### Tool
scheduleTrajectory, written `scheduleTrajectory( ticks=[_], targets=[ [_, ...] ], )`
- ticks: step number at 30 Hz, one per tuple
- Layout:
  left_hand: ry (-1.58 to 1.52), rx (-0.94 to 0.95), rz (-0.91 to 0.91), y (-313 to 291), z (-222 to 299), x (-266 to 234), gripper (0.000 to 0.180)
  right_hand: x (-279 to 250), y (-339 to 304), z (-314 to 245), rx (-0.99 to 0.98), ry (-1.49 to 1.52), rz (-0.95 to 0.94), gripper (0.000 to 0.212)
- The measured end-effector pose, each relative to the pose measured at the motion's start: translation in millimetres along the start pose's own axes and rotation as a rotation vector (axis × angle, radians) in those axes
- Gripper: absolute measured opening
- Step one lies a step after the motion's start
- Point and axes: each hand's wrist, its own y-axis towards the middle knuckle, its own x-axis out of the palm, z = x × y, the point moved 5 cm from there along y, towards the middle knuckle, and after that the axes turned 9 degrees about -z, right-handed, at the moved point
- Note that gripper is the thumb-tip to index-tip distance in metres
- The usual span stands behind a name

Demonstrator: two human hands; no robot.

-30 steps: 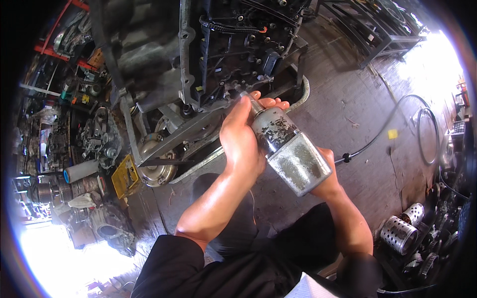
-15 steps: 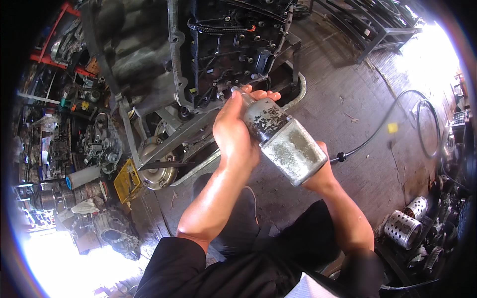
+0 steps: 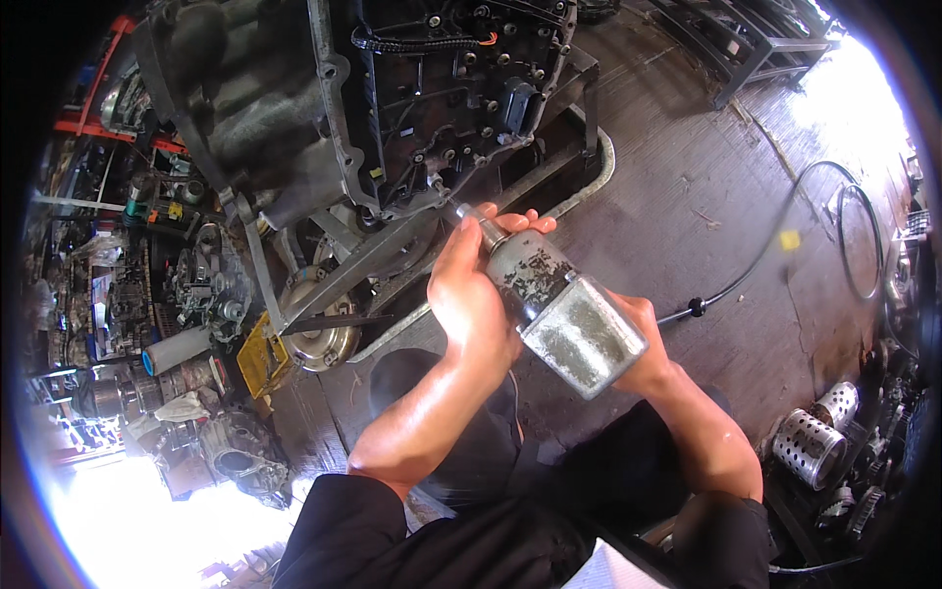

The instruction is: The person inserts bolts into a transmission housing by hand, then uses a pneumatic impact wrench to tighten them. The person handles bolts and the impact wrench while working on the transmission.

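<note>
A worn silver impact wrench [image 3: 581,334] with a dark, scuffed nose lies across both my hands, aimed up and left. My left hand [image 3: 459,294] is wrapped round its front end, the thumb beside the narrow socket [image 3: 467,211]. At the back, my right hand [image 3: 643,339] grips the wrench; its fingers and the handle are mostly hidden behind the body. The socket tip is apart from a bolt [image 3: 439,184] at the lower edge of the dark, oily gearbox [image 3: 432,108]. An orange-tipped wiring harness [image 3: 422,44] runs across that gearbox.
A metal stand [image 3: 343,280] carries the gearbox, with a round metal part [image 3: 319,334] and a yellow tray [image 3: 263,358] below. A black air hose [image 3: 756,270] curls over the floor. Perforated drums [image 3: 810,447] sit at right; gearbox parts [image 3: 211,285] crowd the left.
The impact wrench has drawn back from the gearbox's lower edge, opening a gap between socket and bolt. Both hands keep their hold. The whole view has shifted slightly.
</note>
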Motion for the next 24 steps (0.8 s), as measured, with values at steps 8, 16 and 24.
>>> scheduleTrajectory(
  ticks=[8, 16, 24],
  targets=[
    [0.016, 0.014, -0.030, 3.1, 4.7, -0.1, 0.028, 4.2, 3.9, 0.9, -0.007, -0.029, 0.011, 0.047],
    [0.004, -0.008, -0.002, 7.3, 7.8, -2.7, 0.030, 8.1, 5.4, 1.3, -0.033, -0.028, 0.008, 0.049],
    [0.033, -0.019, 0.000, 9.7, 11.4, -2.9, 0.028, 12.1, 8.9, -0.6, -0.038, -0.084, 0.057, 0.051]
  ],
)
